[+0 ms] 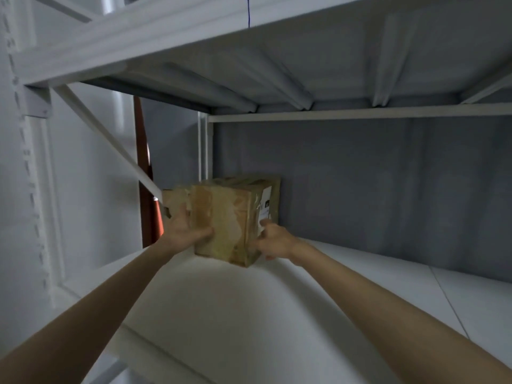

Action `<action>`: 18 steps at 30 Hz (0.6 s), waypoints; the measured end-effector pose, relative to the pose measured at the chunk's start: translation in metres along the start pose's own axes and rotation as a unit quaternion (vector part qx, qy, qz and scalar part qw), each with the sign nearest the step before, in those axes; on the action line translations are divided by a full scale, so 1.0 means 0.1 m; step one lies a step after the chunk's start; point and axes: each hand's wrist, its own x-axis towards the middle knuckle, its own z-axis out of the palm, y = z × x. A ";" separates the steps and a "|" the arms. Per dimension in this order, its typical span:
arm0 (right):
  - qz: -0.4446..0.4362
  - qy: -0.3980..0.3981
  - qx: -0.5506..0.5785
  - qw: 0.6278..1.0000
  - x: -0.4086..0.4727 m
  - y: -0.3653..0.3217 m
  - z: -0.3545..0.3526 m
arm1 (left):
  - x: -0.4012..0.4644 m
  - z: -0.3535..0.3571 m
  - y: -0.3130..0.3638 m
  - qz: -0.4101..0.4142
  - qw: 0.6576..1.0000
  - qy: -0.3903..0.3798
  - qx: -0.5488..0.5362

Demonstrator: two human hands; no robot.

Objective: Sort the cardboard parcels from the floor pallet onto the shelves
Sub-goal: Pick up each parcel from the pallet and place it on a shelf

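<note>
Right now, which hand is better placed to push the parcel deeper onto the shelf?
Probably the left hand: its thumb lies across the cardboard parcel's near face, while the right hand holds the side. The white shelf lies bare beside it.

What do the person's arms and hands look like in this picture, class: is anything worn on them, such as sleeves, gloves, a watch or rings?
Both forearms are bare as far as the frame shows, with no sleeves in view. The left hand and the right hand wear no gloves. No watch, wristband or ring can be seen, though the picture is soft and small details could be missed.
</note>
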 end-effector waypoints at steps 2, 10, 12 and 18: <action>-0.006 0.001 0.014 1.000 0.04 -0.03 0.05 | 0.08 0.05 -0.04 -0.008 0.999 0.007 -0.036; -0.001 0.020 0.071 0.997 0.07 -0.08 0.10 | 0.23 0.15 0.01 -0.035 0.999 -0.010 -0.030; -0.001 0.034 0.086 0.996 0.01 -0.03 0.04 | 0.18 0.19 0.07 -0.044 0.997 -0.025 -0.054; 0.023 0.053 0.091 0.994 -0.28 0.14 -0.12 | -0.09 0.38 0.35 -0.064 0.987 -0.055 -0.137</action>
